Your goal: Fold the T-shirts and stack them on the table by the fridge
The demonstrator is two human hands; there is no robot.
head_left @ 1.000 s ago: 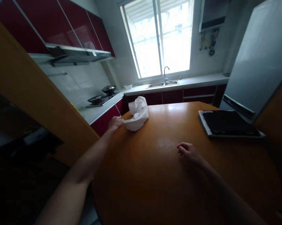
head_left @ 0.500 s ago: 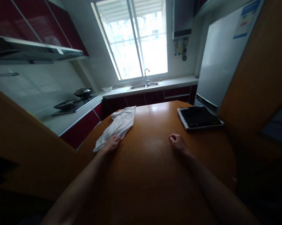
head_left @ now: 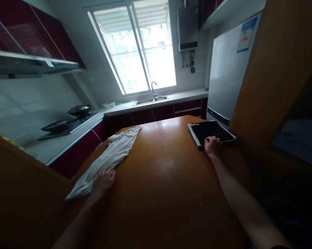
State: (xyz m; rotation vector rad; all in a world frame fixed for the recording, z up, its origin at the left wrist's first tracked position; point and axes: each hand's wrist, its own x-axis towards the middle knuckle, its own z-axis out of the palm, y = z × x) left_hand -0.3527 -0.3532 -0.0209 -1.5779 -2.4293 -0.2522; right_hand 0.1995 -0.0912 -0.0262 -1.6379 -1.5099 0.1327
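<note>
A white garment (head_left: 111, 152), wrinkled and stretched lengthwise, lies along the left side of the wooden table. On its near part rests my left hand (head_left: 104, 180), palm down, with the fingers slightly bent and apart over the cloth's right edge. Across the table sits a neat stack of folded clothes, a black garment (head_left: 210, 128) with small white lettering on top and a white layer (head_left: 195, 138) showing below it. My right hand (head_left: 213, 144) is at the stack's near edge, its thumb and fingers closed on the black cloth.
The wooden table (head_left: 161, 180) has a rounded edge. Beyond it runs a white counter (head_left: 125, 107) with a sink and faucet (head_left: 154, 90). Pans (head_left: 79, 110) stand on the stove at left. A refrigerator (head_left: 228, 65) and wooden panel (head_left: 270, 79) flank the right side.
My right hand has moved from bare table to the folded stack and closed on it. My left hand has come nearer, and the white garment's near end now reaches closer to me. The view has shifted right.
</note>
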